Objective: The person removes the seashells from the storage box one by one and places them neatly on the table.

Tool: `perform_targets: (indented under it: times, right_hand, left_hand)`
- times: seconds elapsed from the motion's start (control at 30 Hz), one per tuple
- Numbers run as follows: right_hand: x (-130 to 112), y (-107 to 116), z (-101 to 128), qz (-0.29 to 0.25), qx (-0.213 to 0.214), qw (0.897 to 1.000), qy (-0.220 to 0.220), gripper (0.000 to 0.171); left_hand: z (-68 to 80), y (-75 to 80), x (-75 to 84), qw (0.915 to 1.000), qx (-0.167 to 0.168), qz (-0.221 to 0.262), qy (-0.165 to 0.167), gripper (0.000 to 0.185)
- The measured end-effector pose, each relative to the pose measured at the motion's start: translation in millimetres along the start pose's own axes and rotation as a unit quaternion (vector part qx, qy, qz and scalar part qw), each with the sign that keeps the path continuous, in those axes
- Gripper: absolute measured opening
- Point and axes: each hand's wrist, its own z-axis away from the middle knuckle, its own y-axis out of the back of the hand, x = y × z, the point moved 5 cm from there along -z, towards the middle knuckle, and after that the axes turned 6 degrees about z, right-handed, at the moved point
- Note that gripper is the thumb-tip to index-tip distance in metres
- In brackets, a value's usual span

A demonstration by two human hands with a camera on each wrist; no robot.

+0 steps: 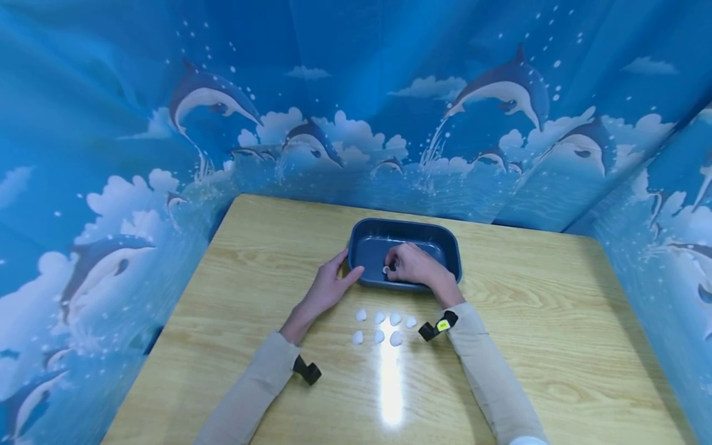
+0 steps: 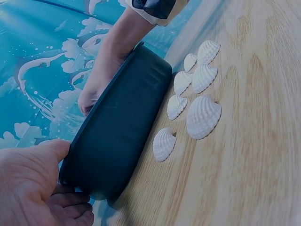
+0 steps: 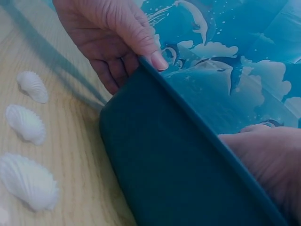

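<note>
A dark blue rectangular basin [image 1: 406,285] stands on the wooden table. My left hand [image 1: 327,285] grips it at its left end, the thumb over the rim and the other fingers against the outer wall, as the left wrist view shows. Inside the basin, my right hand [image 1: 414,264] reaches down with curled fingers and pinches what looks like a small white shell [image 1: 386,270]. In both wrist views the basin wall hides those fingertips. Several ribbed white seashells [image 2: 203,117] lie in two rough rows on the near side of the basin.
The wooden table [image 1: 267,266] extends to both sides of the basin. Behind it and along the sides hangs a blue curtain [image 1: 356,74] printed with dolphins and clouds. Dark wrist cameras [image 1: 307,371] are strapped over both sleeves.
</note>
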Motion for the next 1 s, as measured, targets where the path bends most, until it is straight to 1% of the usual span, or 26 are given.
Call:
perform_targets:
  times: [0.2, 0.3, 0.47, 0.7, 0.83, 1.0]
  right_hand:
    - [-1.3, 9.7, 9.0, 0.002, 0.021, 1.000, 0.000, 0.015]
    - [-2.7, 16.1, 16.2, 0.012, 0.032, 0.999, -0.007, 0.015]
    - [-8.0, 27.5, 30.5, 0.034, 0.059, 0.998, -0.010, 0.014]
    - [-16.6, 41.9, 57.5, 0.039, 0.109, 0.993, 0.013, 0.010]
    - [-20.9, 46.0, 71.7, 0.035, 0.123, 0.992, 0.021, 0.009]
    - [-25.4, 47.5, 87.9, 0.036, 0.132, 0.990, 0.025, 0.011]
  left_hand:
    - [0.0, -0.5, -1.1, 1.0000, 0.002, 0.000, -0.008, 0.066]
    - [-0.6, -0.8, -1.6, 0.9999, 0.003, 0.002, -0.015, 0.065]
    - [-0.6, -0.8, -3.4, 0.9999, 0.004, -0.002, -0.014, 0.066]
    - [-0.5, -0.9, -3.7, 0.9999, 0.003, -0.004, -0.011, 0.068]
    - [0.1, -0.3, -3.9, 0.9999, 0.003, -0.004, -0.008, 0.068]
    - [0.2, -0.5, -3.8, 0.9999, 0.003, -0.006, -0.010, 0.067]
